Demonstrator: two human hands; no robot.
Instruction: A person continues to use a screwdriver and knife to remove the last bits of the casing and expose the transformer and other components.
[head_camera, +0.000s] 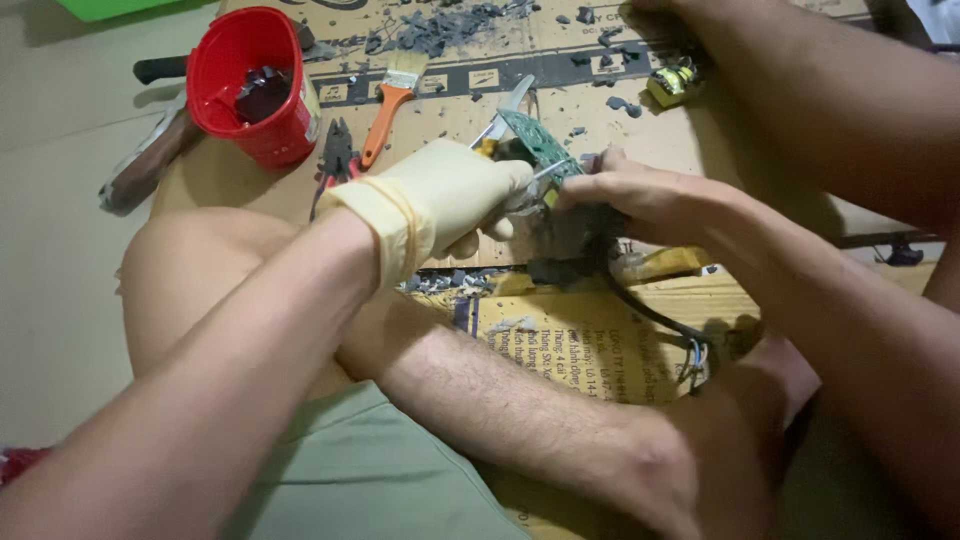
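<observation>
A gloved left hand (440, 205) and bare right hand (640, 200) both clench a green circuit board (535, 140), tilted between them above flattened cardboard (600, 350) on the floor.

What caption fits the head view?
Gloved left hand and bare right hand grip a green circuit board over cardboard.

left hand (440, 205): cream rubber glove | right hand (640, 200): bare | shorts: grey-green

Green bin (120, 8) cut by top edge; fingers (470, 240) behind circuit board (535, 145).
</observation>
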